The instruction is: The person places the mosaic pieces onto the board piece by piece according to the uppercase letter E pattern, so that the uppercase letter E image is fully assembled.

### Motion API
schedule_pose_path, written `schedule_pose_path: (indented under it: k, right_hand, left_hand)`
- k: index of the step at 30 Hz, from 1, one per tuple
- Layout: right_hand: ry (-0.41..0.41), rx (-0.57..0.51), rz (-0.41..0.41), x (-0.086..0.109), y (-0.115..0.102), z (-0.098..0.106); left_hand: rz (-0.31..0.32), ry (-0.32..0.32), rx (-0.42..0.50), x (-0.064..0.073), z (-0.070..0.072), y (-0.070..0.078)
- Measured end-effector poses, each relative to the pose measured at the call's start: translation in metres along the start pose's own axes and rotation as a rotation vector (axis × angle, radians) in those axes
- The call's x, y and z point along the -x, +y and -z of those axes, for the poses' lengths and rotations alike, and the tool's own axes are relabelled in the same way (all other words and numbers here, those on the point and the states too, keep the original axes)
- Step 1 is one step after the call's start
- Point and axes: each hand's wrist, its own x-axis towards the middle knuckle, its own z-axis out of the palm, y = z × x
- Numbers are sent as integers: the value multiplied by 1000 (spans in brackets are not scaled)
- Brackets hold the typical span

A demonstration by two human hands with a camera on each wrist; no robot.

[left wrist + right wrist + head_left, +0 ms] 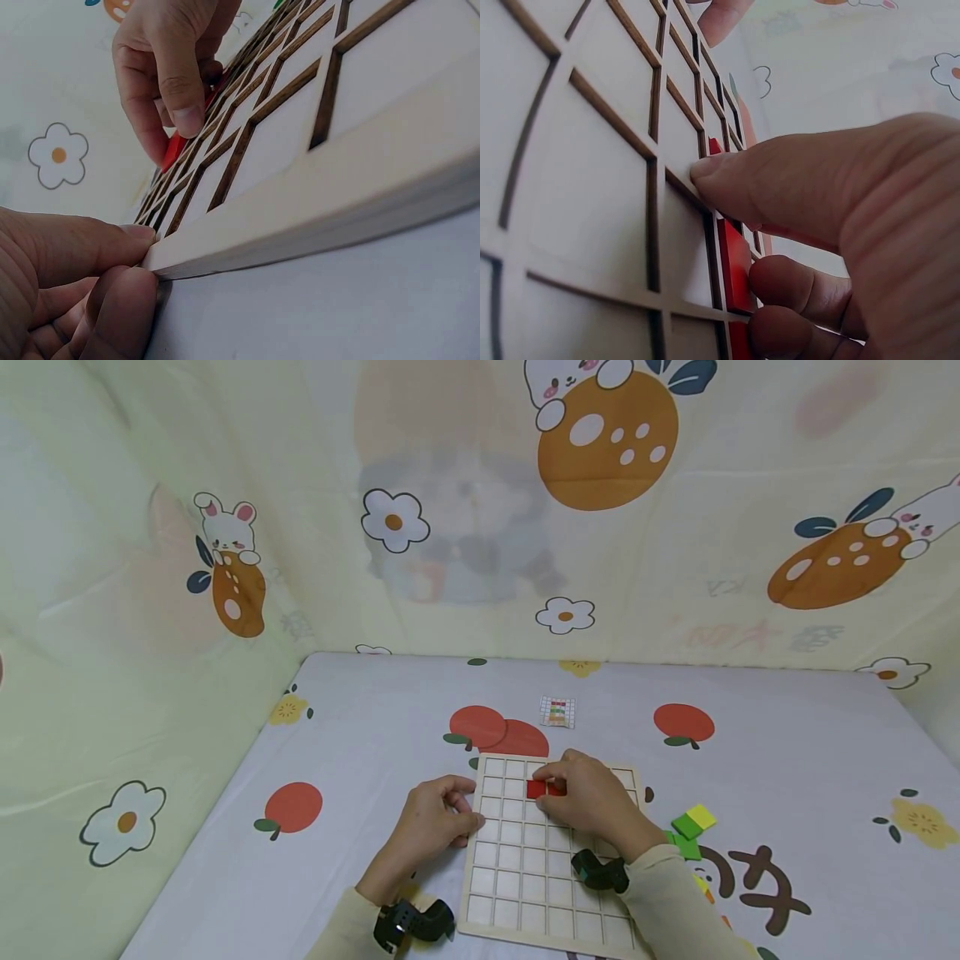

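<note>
A pale wooden grid board (533,888) of square cells lies in front of me. My left hand (435,814) grips its left edge, the thumb on the rim and the fingers curled at the side, as the left wrist view shows. Over the upper cells, my right hand (592,797) pinches a flat red tile (535,789) between thumb and index finger. More red shows beneath this hand; in the right wrist view, a red tile (736,270) stands beside a curled fingertip, and another red piece (739,339) is partly covered by a lower finger.
Green blocks (687,825) and a yellow block (701,816) lie right of the board, with further yellow and orange pieces partly hidden by the right sleeve. A small card (557,712) with a coloured grid pattern lies beyond the board. The tablecloth (360,727) has fruit prints.
</note>
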Motion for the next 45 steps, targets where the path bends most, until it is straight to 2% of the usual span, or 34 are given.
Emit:
schedule_pose_path:
  k: [32,38,45]
  right_hand:
    - [-8,11,-9,-2,0,-1]
    - [-7,10,-5,-1,0,0]
    - [9,-47,-18,6,5,7]
  left_hand:
    - [21,-4,8,0,1,1]
    - [-9,-11,28,1,1,2]
    - [-12,-10,31,1,2,2]
